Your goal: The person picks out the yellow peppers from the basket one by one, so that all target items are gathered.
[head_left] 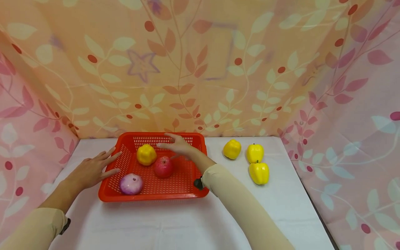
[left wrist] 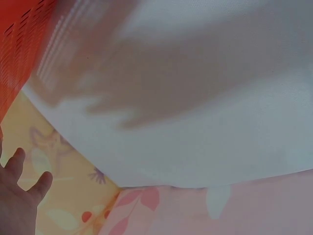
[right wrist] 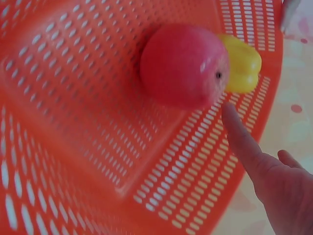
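Note:
A red plastic basket [head_left: 187, 185] with slotted walls stands on the white table. In it lie a yellow bell pepper [head_left: 146, 155], a red round fruit [head_left: 164, 167] and a round purple-and-white vegetable [head_left: 131, 184]. My left hand [head_left: 93, 169] reaches to the basket's left rim with its fingers spread and straight, holding nothing. Above the back part of the basket is my right hand [head_left: 178, 146], its fingers extended and nothing in its grasp. In the right wrist view, one finger of that hand [right wrist: 281, 188] points toward the red fruit [right wrist: 183, 66], with the yellow pepper [right wrist: 244, 64] behind it.
To the right of the basket, three yellow bell peppers sit on the white tablecloth [head_left: 290, 194]: one at the back [head_left: 232, 149], one further right [head_left: 255, 153] and one in front of that [head_left: 259, 173]. Floral cloth [head_left: 200, 100] encloses the table behind and on both sides.

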The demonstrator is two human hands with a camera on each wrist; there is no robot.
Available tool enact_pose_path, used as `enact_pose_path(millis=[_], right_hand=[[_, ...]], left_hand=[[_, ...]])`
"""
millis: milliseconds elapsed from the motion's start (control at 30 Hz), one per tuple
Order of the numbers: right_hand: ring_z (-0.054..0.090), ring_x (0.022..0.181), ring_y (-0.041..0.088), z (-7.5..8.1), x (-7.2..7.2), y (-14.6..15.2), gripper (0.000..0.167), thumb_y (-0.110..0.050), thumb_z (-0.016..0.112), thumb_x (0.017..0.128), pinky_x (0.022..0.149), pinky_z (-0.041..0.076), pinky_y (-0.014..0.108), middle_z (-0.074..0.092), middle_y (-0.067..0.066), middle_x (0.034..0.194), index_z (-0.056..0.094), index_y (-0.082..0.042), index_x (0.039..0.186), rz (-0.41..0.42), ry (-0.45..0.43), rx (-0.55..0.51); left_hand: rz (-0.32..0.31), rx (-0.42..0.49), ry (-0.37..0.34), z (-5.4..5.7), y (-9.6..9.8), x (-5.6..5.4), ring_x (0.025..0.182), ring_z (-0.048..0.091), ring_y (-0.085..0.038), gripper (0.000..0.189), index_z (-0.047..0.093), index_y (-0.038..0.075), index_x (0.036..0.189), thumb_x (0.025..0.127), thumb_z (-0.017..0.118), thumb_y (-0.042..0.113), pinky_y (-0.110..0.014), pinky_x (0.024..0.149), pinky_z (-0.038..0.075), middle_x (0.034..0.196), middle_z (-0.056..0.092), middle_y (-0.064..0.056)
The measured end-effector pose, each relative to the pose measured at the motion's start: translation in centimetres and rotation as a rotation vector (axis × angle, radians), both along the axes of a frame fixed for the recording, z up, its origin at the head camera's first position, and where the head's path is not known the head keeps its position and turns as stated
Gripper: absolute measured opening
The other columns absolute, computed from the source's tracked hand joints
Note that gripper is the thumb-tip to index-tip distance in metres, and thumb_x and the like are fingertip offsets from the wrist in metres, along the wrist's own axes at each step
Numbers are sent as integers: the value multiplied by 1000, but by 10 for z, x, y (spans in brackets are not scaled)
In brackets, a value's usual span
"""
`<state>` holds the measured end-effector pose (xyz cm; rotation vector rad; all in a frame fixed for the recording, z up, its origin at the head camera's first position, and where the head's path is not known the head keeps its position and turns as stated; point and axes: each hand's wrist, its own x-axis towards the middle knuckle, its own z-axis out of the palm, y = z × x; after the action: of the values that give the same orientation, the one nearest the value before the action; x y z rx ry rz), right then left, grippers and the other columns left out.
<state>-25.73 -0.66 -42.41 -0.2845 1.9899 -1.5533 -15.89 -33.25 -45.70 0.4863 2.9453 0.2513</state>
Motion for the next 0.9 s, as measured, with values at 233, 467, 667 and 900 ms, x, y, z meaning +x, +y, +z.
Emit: enact_pose_path(millis=[233, 467, 667, 900], right_hand=[[53, 127, 40, -6, 8, -22, 79, -31, 74, 91, 90, 53, 57, 29, 21, 159, 32, -15, 156, -30, -63, -54], [55, 123, 44, -12, 11, -40, 78, -26, 74, 91, 90, 52, 61, 28, 22, 159, 33, -14, 156, -46, -90, -89], [55, 126, 39, -19, 11, -50, 77, -23, 75, 90, 88, 52, 62, 27, 20, 160, 35, -14, 155, -62, -71, -96], [61, 115, 37, -34, 11, -67, 76, -17, 77, 88, 84, 54, 61, 32, 17, 157, 38, -13, 153, -182, -56, -128]], left_hand=[[-1, 3, 5, 1, -1, 0, 136, 31, -56, 78, 31, 15, 157, 95, 56, 56, -77, 98, 33, 160, 25, -22], [-6, 5, 9, 3, 0, -1, 137, 31, -55, 77, 33, 14, 156, 95, 56, 56, -77, 98, 33, 160, 26, -22], [-15, -5, 16, 4, 0, -3, 137, 32, -54, 77, 35, 13, 155, 94, 58, 56, -76, 98, 33, 159, 28, -23], [-16, -10, 22, 4, 0, -2, 137, 32, -54, 76, 37, 12, 154, 94, 59, 54, -76, 98, 34, 158, 29, -23]])
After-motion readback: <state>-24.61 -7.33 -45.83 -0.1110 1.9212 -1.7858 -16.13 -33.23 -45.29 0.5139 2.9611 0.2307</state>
